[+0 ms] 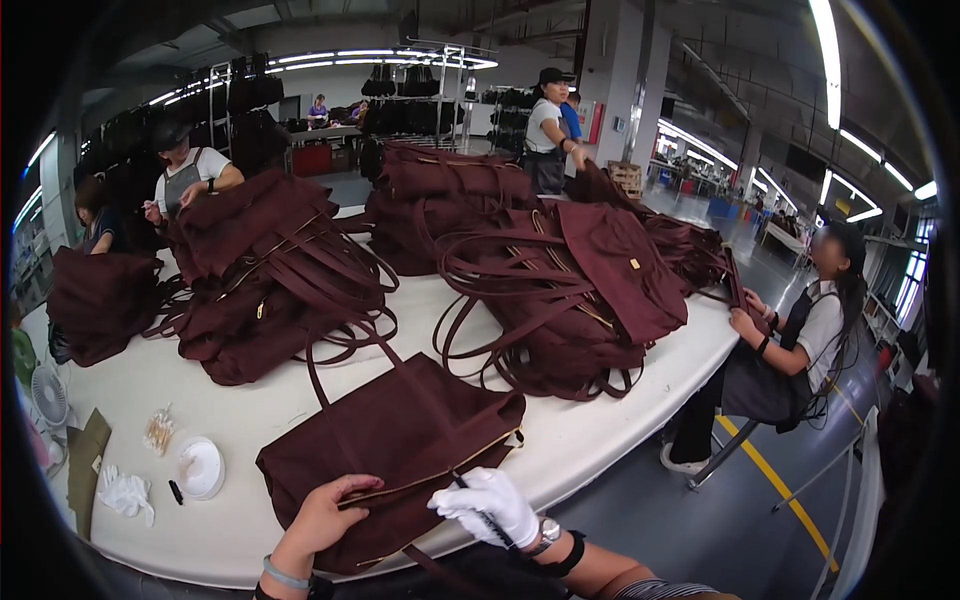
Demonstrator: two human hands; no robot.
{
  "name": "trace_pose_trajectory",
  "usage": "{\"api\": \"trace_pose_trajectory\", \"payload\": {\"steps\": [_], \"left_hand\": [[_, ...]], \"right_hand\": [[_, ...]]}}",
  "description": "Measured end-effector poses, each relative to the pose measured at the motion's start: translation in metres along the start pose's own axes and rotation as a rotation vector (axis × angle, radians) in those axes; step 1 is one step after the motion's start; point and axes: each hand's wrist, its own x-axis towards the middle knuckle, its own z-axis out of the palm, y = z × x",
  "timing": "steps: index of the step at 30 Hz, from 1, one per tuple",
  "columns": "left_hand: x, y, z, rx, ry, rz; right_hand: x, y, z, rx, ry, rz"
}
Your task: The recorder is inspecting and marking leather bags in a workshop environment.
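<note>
A dark maroon tote bag (390, 420) with long straps and a gold zipper lies on the white table (580, 440) in front of me. My bare left hand (327, 510) grips the bag's edge beside the zipper, at the lower left. Right of it, my right hand (485, 508), in a white glove, holds a thin black tool (500, 532) like a pen or brush over the zipper line. At the left lie a white round tub (201, 467), cotton swabs (159, 430), a small black item (176, 491) and a crumpled white glove (125, 493).
Piles of maroon bags (560, 290) cover the table's back. Co-workers stand at the left (190, 180) and back (548, 130); one (800, 350) sits at the right edge, handling a bag. A small fan (48, 395) and cardboard (88, 460) are at the left.
</note>
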Motion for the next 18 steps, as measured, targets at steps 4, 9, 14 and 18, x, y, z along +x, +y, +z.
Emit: {"api": "trace_pose_trajectory", "payload": {"steps": [4,9,14,18], "left_hand": [[-0.005,0.003,0.002,0.067,-0.008,-0.007],[-0.026,0.008,0.013,0.125,0.037,-0.051],[0.008,-0.008,0.035,0.178,0.202,0.015],[0.007,-0.005,0.031,0.264,0.445,0.083]], "right_hand": [[-0.004,0.009,0.02,0.003,0.055,-0.001],[-0.023,0.01,0.014,0.223,-0.169,0.316],[-0.028,0.009,0.01,0.016,0.147,0.178],[-0.01,0.019,0.023,0.053,0.125,0.172]]}}
